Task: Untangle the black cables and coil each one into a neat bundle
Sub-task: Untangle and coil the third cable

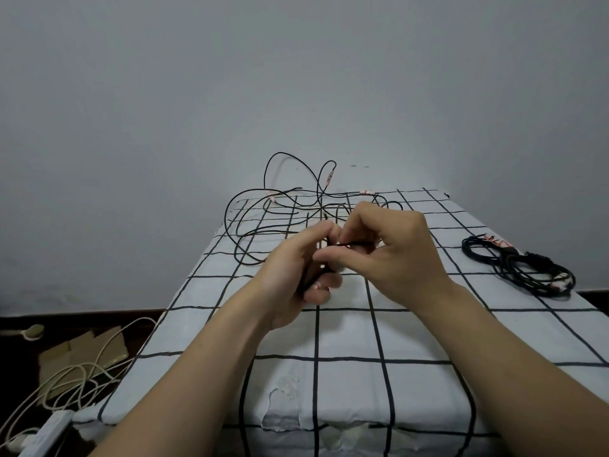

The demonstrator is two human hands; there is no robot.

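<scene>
Cable strand [344, 245] stretched between your hands, held close together above table middle. Your left hand [296, 268] grips gathered black cable; your right hand [389, 255] pinches strand. Loose black tangle [260, 222] sprawls at far end of grid-pattern cloth [362, 334]; coiled bundle [517, 265] lies right. White cords [66, 374] on floor, left.

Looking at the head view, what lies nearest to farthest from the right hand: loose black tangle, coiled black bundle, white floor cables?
1. Loose black tangle: a strand pinched in the right hand.
2. Coiled black bundle: tabletop, right side.
3. White floor cables: far left, below.
</scene>
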